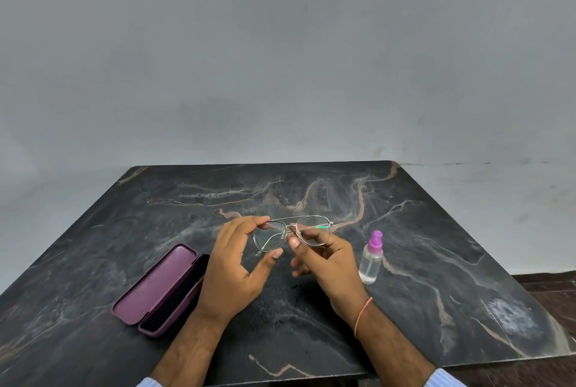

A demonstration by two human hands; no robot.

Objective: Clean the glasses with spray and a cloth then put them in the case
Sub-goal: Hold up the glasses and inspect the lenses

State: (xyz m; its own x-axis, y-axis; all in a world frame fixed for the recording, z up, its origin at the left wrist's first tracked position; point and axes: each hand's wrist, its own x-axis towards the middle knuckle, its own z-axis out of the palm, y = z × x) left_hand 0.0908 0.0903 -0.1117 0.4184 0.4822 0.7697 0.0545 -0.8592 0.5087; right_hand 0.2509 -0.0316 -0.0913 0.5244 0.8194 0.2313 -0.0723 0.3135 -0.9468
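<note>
Both hands pinch the wire-framed glasses (293, 233), left hand (237, 268) at the rim, right hand (327, 265) near the bridge: light, fragile, best held off the smudge-prone lenses.

Your two hands hold the glasses (291, 235) above the middle of the table (436, 230); the left hand (237, 268) takes their left side, the right hand (327, 262) their right. The open case (162, 288) lies on the table to your left, just beside your left wrist; the spray bottle (371, 258) stands upright to your right, near your right hand.
</note>
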